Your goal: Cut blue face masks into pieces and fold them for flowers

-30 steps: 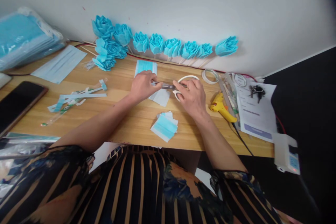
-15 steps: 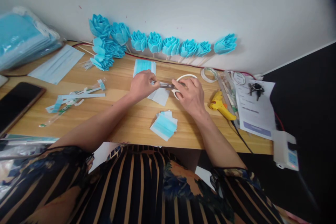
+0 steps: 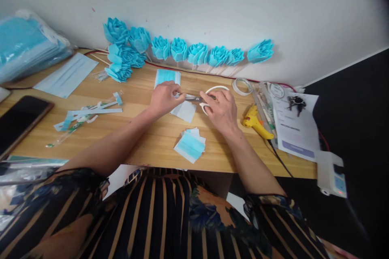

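My right hand (image 3: 223, 110) grips white-handled scissors (image 3: 199, 98), fingers through the loops, blades pointing left. My left hand (image 3: 164, 98) pinches a blue-and-white piece of mask fabric (image 3: 184, 110) at the blade tips. The fabric lies partly under both hands on the wooden desk (image 3: 146, 141). A folded blue mask (image 3: 167, 77) lies just beyond my left hand. A small stack of cut blue-and-white squares (image 3: 190, 145) sits near the desk's front edge, below my hands.
Blue fabric flowers (image 3: 179, 50) on sticks lean against the wall. Mask offcuts (image 3: 86, 114), a flat mask (image 3: 67, 74), a bag of masks (image 3: 24, 46) and a phone (image 3: 21, 119) lie left. A yellow glue gun (image 3: 257, 123), tape roll (image 3: 242, 86), papers (image 3: 294, 127) and keys (image 3: 296, 101) lie right.
Almost nothing has changed; my hands stay at the scissors and fabric, with only a slight shift of the view.
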### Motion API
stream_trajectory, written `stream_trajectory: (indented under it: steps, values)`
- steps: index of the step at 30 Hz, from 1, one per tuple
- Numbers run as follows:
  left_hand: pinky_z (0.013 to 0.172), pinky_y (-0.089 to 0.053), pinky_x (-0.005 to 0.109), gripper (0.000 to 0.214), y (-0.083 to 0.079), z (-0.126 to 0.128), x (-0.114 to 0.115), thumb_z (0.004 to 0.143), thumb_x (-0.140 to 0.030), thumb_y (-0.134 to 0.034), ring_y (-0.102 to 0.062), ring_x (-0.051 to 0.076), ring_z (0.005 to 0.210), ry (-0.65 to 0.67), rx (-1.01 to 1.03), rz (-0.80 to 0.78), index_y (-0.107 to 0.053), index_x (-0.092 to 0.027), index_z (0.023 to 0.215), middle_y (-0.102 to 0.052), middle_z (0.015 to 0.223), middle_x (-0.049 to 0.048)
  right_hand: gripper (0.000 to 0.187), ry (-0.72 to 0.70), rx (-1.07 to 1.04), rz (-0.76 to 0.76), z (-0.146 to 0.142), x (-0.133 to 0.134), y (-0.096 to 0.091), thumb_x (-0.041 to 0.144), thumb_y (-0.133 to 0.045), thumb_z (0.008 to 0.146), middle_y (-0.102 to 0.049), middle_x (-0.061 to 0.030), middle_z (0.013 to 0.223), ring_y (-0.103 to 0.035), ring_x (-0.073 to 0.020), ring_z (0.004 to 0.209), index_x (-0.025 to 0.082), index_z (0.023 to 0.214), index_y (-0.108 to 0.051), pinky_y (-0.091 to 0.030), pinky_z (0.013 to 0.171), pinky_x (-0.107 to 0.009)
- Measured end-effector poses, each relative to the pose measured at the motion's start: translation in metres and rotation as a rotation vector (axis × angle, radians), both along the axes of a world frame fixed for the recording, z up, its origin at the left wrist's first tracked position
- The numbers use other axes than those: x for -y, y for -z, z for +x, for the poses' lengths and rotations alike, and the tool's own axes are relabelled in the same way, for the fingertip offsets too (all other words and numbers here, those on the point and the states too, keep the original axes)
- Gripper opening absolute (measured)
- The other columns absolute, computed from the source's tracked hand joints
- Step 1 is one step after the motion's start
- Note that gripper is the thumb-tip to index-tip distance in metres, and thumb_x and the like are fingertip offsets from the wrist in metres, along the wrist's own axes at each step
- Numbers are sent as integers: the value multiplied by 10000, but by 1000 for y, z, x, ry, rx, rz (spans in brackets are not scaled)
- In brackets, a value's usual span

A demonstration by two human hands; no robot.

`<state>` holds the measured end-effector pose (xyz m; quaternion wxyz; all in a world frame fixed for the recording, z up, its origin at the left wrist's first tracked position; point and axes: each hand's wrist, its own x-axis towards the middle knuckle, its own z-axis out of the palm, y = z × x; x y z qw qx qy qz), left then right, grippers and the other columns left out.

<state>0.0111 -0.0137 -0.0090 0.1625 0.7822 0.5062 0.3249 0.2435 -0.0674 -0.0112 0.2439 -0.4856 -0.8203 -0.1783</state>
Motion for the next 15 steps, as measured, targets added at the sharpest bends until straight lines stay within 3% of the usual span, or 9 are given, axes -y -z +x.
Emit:
stream_trajectory:
  steps: [15]
  values:
    - [668, -423, 320, 127, 4, 1, -3, 744, -193, -581, -581, 194, 752, 1, 5, -16, -656, -197, 641, -662, 761, 53, 422, -5, -20, -112, -2, 1, -2, 133, -585, 918, -697, -112, 1110, -545, -277, 1037, 245, 1308, -700, -469, 929, -449]
